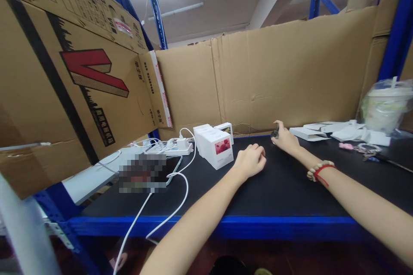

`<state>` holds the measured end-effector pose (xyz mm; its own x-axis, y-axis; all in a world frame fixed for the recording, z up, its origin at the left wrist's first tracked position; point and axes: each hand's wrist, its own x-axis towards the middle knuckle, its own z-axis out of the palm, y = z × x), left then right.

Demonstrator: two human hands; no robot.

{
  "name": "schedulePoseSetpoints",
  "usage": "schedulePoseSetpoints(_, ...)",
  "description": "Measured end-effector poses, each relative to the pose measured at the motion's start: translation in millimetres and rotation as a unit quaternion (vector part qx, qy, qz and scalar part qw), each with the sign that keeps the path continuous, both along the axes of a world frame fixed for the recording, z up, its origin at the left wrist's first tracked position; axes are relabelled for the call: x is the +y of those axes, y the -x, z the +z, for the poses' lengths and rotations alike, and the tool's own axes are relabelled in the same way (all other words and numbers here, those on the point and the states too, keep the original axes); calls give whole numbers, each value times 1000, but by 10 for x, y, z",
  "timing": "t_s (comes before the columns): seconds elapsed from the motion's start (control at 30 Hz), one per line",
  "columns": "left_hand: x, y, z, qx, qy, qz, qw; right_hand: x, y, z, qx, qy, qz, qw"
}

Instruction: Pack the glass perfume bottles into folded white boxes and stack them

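Head view, left to right: big cardboard box (pixel 35 73) with a red V leans in at far left; near it on the black table (pixel 274 195), a dark flat device (pixel 172 172) with pale rim, mostly pixelated. White power strip (pixel 171 150) behind it, white cable (pixel 186 191) looping down over the table's front edge. Next, row of white boxes (pixel 218 148) packed close together, the row's long axis running from far left to near right; nearest box stands upright, its red-fruit picture facing the wearer. Another white box (pixel 228 129) with a dark picture sits just behind. Left hand (pixel 250 161) is just right of the row, low over the table, fingers curled, knuckles up; cannot tell if anything is inside. Right hand (pixel 285 139), farther back, grips a small dark object (pixel 275 132) between thumb and fingers; it sits at the hand's left side, long axis looks roughly upright, which end leads too small to tell. Beaded bracelet (pixel 312 174) and red string on that wrist. Beyond: flat white cartons (pixel 309 133), keys with pink charm (pixel 346 146), bagged lidded cup (pixel 385 107) with straw, upright.
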<state>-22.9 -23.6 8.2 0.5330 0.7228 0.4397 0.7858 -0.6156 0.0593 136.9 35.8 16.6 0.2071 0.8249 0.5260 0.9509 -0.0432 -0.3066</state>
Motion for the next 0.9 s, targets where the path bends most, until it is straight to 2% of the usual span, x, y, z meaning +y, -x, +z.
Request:
schedulePoseSetpoints(0.2,12,28,13,-21,20,43,999,24,29,7,10,-43,31,999)
schedulePoseSetpoints(0.4,24,31,23,-1,51,85,995,12,109,-6,16,-96,73,992)
schedulePoseSetpoints(0.5,22,29,25,4,47,88,995,-14,158,-11,26,-97,107,989)
schedulePoseSetpoints(0.67,24,27,26,6,45,105,993,-34,257,-22,107,-62,190,974)
schedulePoseSetpoints(0.77,35,28,27,-15,54,131,990,-15,339,-49,189,-54,250,948)
schedulePoseSetpoints(0.9,53,44,37,-70,75,154,983,35,437,-83,318,-15,343,884)
